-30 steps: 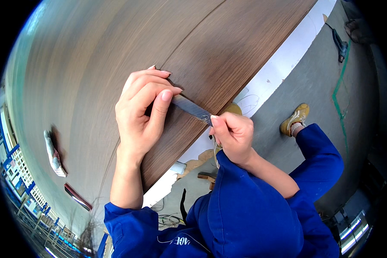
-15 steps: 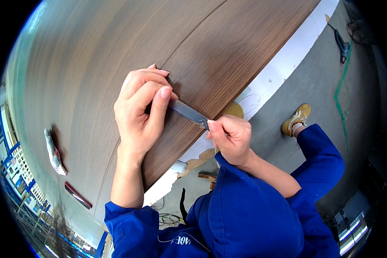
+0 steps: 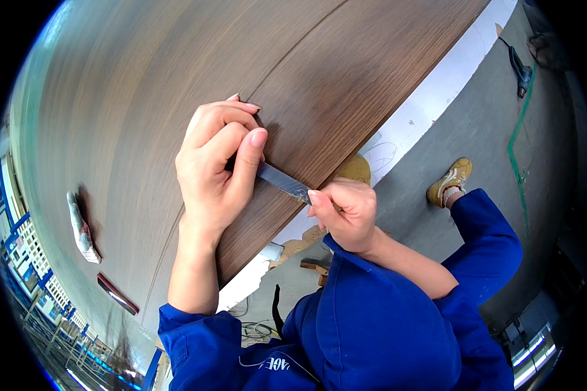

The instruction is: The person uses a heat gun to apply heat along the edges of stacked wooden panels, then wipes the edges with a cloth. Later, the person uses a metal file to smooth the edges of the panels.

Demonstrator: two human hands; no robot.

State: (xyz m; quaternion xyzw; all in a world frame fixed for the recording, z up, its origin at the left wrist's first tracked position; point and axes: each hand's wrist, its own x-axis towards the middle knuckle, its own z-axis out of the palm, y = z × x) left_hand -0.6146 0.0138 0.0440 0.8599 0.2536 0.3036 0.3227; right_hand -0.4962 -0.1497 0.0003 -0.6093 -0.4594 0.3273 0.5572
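Note:
A flat, dark grey blade-like strip point(image 3: 284, 182) runs slantwise between my two hands, above the near edge of a brown wood-grain panel point(image 3: 346, 91). My left hand point(image 3: 218, 156) has its fingers curled round the strip's upper left end, which they hide. The thumb lies on top, and the fingertips are close to the panel. At the other end, my right hand point(image 3: 346, 212) pinches the strip between thumb and finger, just beyond the panel's edge. Small pale bits cling to the strip near that thumb. Whether the strip is a file or a blade cannot be made out.
On the panel's left lie a whitish glove-like bundle point(image 3: 83, 228) and a dark red, narrow tool point(image 3: 117, 294). A white board edge point(image 3: 430, 98) runs beneath the panel. A dark power tool point(image 3: 520, 72) with a cord rests on the grey floor at the far right.
My right hand has shifted slightly left along with the strip's end. The left hand has moved a little to the right, and slightly less of the strip shows between them.

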